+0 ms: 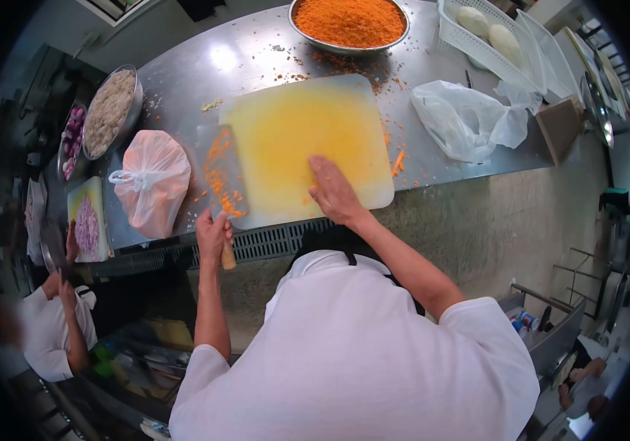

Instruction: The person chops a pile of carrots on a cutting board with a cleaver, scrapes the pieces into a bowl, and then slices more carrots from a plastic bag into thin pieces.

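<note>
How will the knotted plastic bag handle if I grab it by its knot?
The knotted plastic bag looks packed and bulging, so it will probably feel fairly heavy. Its thin, creased film suggests it would sag rather than hold its shape, and may stretch or tear at the knot. It sits near the table's front edge, so a push that way might drop it.

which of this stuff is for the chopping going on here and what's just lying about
Probably in the job:
- knife, in the left hand
- cutting board, under the right hand
- bowl of orange bits

Seemingly just lying about:
- tied bag
- loose plastic bag
- white basket
</note>
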Demonstrator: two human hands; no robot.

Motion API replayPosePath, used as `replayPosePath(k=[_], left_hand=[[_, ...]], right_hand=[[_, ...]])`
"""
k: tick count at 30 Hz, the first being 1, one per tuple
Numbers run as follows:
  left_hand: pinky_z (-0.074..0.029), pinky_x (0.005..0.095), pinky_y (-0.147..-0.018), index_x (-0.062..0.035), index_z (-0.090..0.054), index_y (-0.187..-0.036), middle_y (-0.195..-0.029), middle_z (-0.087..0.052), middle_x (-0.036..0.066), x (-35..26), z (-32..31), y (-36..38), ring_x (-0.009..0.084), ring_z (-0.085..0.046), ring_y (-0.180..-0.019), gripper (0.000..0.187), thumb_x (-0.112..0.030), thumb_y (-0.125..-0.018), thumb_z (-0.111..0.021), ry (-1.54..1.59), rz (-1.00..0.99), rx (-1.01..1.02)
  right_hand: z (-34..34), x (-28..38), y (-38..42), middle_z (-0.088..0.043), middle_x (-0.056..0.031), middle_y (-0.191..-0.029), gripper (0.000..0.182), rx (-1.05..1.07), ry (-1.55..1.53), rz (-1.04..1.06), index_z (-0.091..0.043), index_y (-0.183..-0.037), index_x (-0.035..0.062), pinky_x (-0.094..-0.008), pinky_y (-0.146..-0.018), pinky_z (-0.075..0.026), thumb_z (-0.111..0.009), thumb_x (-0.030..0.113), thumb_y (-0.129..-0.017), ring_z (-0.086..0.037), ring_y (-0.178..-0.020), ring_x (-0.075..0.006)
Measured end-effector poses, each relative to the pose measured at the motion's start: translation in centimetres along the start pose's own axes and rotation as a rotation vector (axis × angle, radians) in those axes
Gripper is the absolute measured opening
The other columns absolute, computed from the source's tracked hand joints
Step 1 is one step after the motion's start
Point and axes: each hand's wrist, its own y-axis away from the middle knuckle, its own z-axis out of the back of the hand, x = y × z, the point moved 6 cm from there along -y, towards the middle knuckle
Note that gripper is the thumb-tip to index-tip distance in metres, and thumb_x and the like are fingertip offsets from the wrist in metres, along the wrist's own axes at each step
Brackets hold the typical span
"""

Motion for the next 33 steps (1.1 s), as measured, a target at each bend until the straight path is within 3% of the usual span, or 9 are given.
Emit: replayPosePath(k=[2, 11, 16, 20, 23, 26, 28, 30, 33], left_hand=[[-0.042, 0.024, -0.038, -0.0059, -0.054, -0.091, -0.058, -0.047, -0.002, 2.0, -0.2, 0.7, 0.0073, -0.048, -0.044, 0.01, -0.015, -0.095, -0.057, 0.114, 0.071, -0.004], [-0.044, 0.024, -0.038, -0.0079, -0.051, -0.092, -0.063, -0.05, -0.001, 2.6, -18.6, 2.7, 0.0073, -0.049, -0.045, 0.018, -0.025, -0.1, -0.052, 0.188, 0.103, 0.185], [-0.043, 0.0236, -0.04, -0.0062, -0.051, -0.082, -0.062, -0.05, 0.001, -3.2, -22.6, 1.4, 0.0081, -0.049, -0.045, 0.043, -0.038, -0.105, -0.035, 0.253, -0.065, 0.31], [-0.041, 0.0231, -0.04, -0.0053, -0.05, -0.08, -0.06, -0.051, 0.001, -10.8, -23.7, -0.2, 0.0075, -0.05, -0.045, 0.042, -0.035, -0.105, -0.036, 0.237, -0.215, 0.314], [-0.04, 0.0235, -0.039, -0.0034, -0.048, -0.078, -0.055, -0.05, 0.001, -16.6, -24.2, -1.7, 0.0072, -0.05, -0.043, 0.039, -0.031, -0.105, -0.04, 0.085, -0.308, 0.305], [-0.04, 0.0236, -0.038, -0.0035, -0.049, -0.077, -0.055, -0.05, 0.0, -19.8, -24.5, -2.8, 0.0073, -0.05, -0.043, 0.039, -0.03, -0.104, -0.042, -0.023, -0.342, 0.301], [-0.04, 0.0236, -0.038, -0.0035, -0.049, -0.077, -0.055, -0.05, 0.0, -20.5, -24.5, -3.4, 0.0073, -0.05, -0.043, 0.038, -0.03, -0.104, -0.044, -0.031, -0.34, 0.292], [-0.039, 0.0232, -0.038, -0.0035, -0.05, -0.076, -0.054, -0.05, 0.0, -19.5, -24.3, -4.3, 0.0072, -0.05, -0.043, 0.037, -0.028, -0.103, -0.046, 0.079, -0.195, 0.268], [-0.039, 0.0254, -0.038, -0.0027, -0.051, -0.076, -0.056, -0.051, 0.0, -18.4, -22.5, -5.3, 0.007, -0.05, -0.043, 0.033, -0.025, -0.101, -0.052, -0.044, -0.213, 0.138]], right_hand=[[0.1, 0.1, 0.2, -0.035, -0.026, -0.146, 0.062, 0.057, -0.238, 0.005, -0.033, -0.143, -0.0044, -0.0514, -0.115, -0.019, -0.041, 0.039, -0.099, -0.028, -0.139, -0.0433], [0.4, -0.4, -1.0, -0.023, -0.028, -0.152, 0.069, -0.032, 0.027, -0.062, -0.026, -0.146, -0.0053, -0.0531, -0.116, -0.014, -0.037, 0.044, -0.1, -0.018, -0.142, -0.0452], [5.0, -0.2, -4.9, -0.013, -0.0296, -0.154, 0.072, -0.157, 0.034, 0.027, -0.02, -0.148, -0.0061, -0.0575, -0.115, -0.011, -0.049, 0.034, -0.096, -0.01, -0.142, -0.0514], [11.2, 1.6, -11.9, -0.011, -0.0265, -0.156, 0.069, -0.28, 0.024, 0.163, -0.018, -0.149, -0.0051, -0.055, -0.116, -0.011, -0.05, 0.021, -0.094, -0.008, -0.143, -0.0493], [16.0, 1.9, -18.0, -0.015, -0.0319, -0.152, 0.07, -0.464, 0.065, 0.342, -0.02, -0.147, -0.0078, -0.0595, -0.114, -0.013, -0.051, 0.024, -0.094, -0.012, -0.14, -0.0546], [19.2, 0.1, -23.4, -0.02, -0.0276, -0.153, 0.062, -0.615, 0.038, 0.357, -0.022, -0.147, -0.0061, -0.055, -0.115, -0.015, -0.045, 0.022, -0.097, -0.013, -0.143, -0.048], [20.7, -1.3, -26.1, -0.038, -0.0372, -0.137, 0.052, -0.747, 0.218, 0.45, -0.033, -0.133, -0.019, -0.0514, -0.112, -0.027, -0.053, 0.01, -0.095, -0.035, -0.131, -0.0517], [19.8, -8.1, -31.4, -0.037, -0.0253, -0.145, 0.053, -0.655, 0.009, 0.284, -0.036, -0.142, -0.0016, -0.0588, -0.113, -0.02, -0.044, 0.028, -0.098, -0.026, -0.137, -0.0502], [20.0, -16.3, -35.1, -0.045, -0.0184, -0.142, 0.046, -0.465, 0.184, 0.049, -0.045, -0.138, 0.0059, -0.055, -0.113, -0.024, -0.04, 0.033, -0.101, -0.031, -0.136, -0.0466]])
